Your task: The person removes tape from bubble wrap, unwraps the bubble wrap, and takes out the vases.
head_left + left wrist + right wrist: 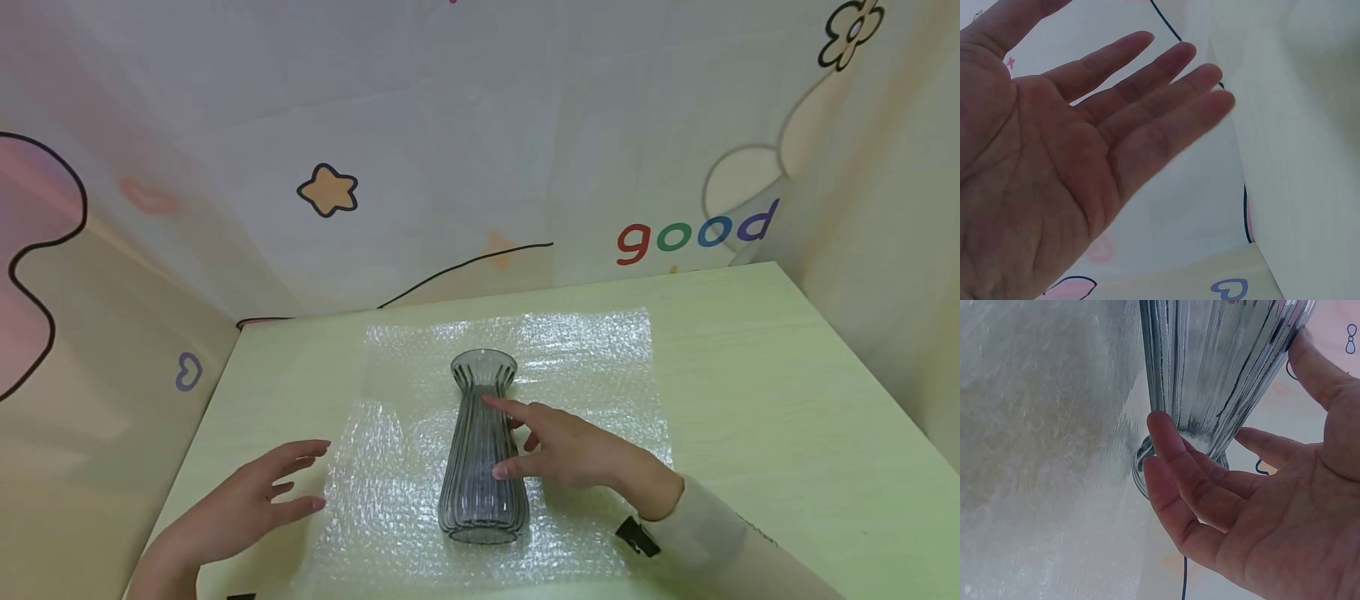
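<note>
A grey ribbed glass vase (483, 467) lies on its side on a sheet of bubble wrap (390, 492), its flared mouth pointing to the far side and its base towards me. My right hand (573, 446) is at the vase's right side, index finger reaching over it below the neck and thumb over the wider body. In the right wrist view, loosely bent fingers (1169, 437) overlap the glass vase (1210, 356); firm contact is hard to judge. My left hand (240, 508) hovers left of the wrap, fingers spread, palm facing the vase, holding nothing.
The bubble wrap lies on a pale yellow-green table (765, 392). Behind the table hangs a printed cloth (465, 167) with a star, flowers and the word "good", and it also runs along both sides. A black clip-like piece (637, 537) is by my right sleeve (720, 533).
</note>
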Action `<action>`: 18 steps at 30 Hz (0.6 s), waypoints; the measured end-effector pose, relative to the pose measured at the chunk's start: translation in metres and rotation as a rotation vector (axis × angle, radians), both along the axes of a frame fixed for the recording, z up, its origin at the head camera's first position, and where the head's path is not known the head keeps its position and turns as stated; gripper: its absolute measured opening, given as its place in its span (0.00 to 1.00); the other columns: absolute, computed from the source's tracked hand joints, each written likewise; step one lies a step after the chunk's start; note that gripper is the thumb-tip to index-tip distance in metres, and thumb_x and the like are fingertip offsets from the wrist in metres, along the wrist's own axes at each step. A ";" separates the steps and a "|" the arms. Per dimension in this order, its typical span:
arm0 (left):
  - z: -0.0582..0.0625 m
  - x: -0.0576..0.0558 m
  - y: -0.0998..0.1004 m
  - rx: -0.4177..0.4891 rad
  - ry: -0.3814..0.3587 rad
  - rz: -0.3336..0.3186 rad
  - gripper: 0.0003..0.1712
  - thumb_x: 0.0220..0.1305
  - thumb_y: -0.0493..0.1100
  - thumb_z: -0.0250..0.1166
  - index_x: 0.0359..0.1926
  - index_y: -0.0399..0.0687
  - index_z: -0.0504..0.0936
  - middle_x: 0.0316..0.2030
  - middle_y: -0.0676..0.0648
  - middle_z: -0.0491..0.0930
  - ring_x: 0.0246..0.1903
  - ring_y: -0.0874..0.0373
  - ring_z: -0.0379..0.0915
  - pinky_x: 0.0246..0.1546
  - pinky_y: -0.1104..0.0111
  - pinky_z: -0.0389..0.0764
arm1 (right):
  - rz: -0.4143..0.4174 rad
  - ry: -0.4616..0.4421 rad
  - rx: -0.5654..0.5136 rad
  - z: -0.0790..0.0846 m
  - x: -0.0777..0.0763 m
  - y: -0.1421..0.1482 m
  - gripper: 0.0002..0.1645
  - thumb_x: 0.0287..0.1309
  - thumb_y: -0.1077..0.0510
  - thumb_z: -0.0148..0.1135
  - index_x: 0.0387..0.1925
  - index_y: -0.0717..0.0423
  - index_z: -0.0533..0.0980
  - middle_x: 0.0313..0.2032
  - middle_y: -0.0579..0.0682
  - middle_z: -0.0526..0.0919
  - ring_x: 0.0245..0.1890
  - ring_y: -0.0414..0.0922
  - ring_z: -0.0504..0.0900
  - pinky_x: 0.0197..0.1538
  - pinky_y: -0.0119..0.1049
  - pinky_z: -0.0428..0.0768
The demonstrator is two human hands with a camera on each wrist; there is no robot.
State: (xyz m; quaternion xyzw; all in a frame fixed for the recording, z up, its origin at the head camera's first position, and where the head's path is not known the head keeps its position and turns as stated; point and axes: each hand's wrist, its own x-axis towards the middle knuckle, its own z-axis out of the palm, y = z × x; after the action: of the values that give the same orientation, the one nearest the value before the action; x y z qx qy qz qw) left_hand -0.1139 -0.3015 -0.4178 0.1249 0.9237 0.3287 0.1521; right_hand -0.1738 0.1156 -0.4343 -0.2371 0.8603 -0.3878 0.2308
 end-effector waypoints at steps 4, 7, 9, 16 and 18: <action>0.001 0.003 -0.001 -0.065 -0.019 0.017 0.47 0.59 0.63 0.75 0.75 0.63 0.65 0.74 0.48 0.68 0.69 0.37 0.71 0.63 0.45 0.76 | -0.004 -0.003 -0.001 0.000 0.000 0.000 0.55 0.59 0.38 0.73 0.81 0.33 0.55 0.70 0.57 0.73 0.55 0.52 0.83 0.55 0.50 0.82; -0.004 0.005 0.003 -0.148 0.028 -0.002 0.52 0.52 0.58 0.81 0.75 0.63 0.66 0.73 0.46 0.67 0.69 0.38 0.70 0.61 0.44 0.77 | -0.003 -0.003 -0.002 -0.001 0.000 0.000 0.55 0.59 0.38 0.72 0.81 0.33 0.55 0.70 0.57 0.73 0.55 0.52 0.83 0.54 0.50 0.82; -0.010 0.005 0.009 -0.214 0.081 -0.020 0.54 0.47 0.54 0.84 0.75 0.61 0.67 0.73 0.45 0.65 0.68 0.39 0.70 0.59 0.44 0.79 | 0.000 0.001 -0.001 -0.001 0.000 0.001 0.55 0.60 0.38 0.72 0.81 0.33 0.54 0.69 0.57 0.73 0.55 0.51 0.83 0.55 0.50 0.82; -0.020 0.003 0.033 -0.365 0.111 -0.003 0.59 0.39 0.44 0.87 0.74 0.62 0.69 0.79 0.40 0.54 0.74 0.29 0.55 0.46 0.41 0.85 | 0.003 0.008 0.007 -0.001 -0.001 0.000 0.55 0.59 0.38 0.72 0.81 0.34 0.55 0.69 0.56 0.74 0.54 0.50 0.83 0.54 0.48 0.82; -0.022 0.002 0.039 -0.388 0.112 -0.011 0.59 0.39 0.41 0.87 0.74 0.62 0.69 0.80 0.42 0.53 0.77 0.29 0.49 0.45 0.40 0.85 | 0.000 0.007 0.010 -0.001 0.000 0.000 0.54 0.59 0.38 0.73 0.81 0.34 0.55 0.69 0.56 0.74 0.54 0.50 0.83 0.53 0.48 0.82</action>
State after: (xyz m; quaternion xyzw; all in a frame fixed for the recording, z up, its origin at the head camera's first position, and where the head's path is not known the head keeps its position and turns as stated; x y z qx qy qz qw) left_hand -0.1124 -0.2627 -0.4400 0.1165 0.9760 0.1364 0.1237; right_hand -0.1742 0.1157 -0.4354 -0.2374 0.8630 -0.3827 0.2290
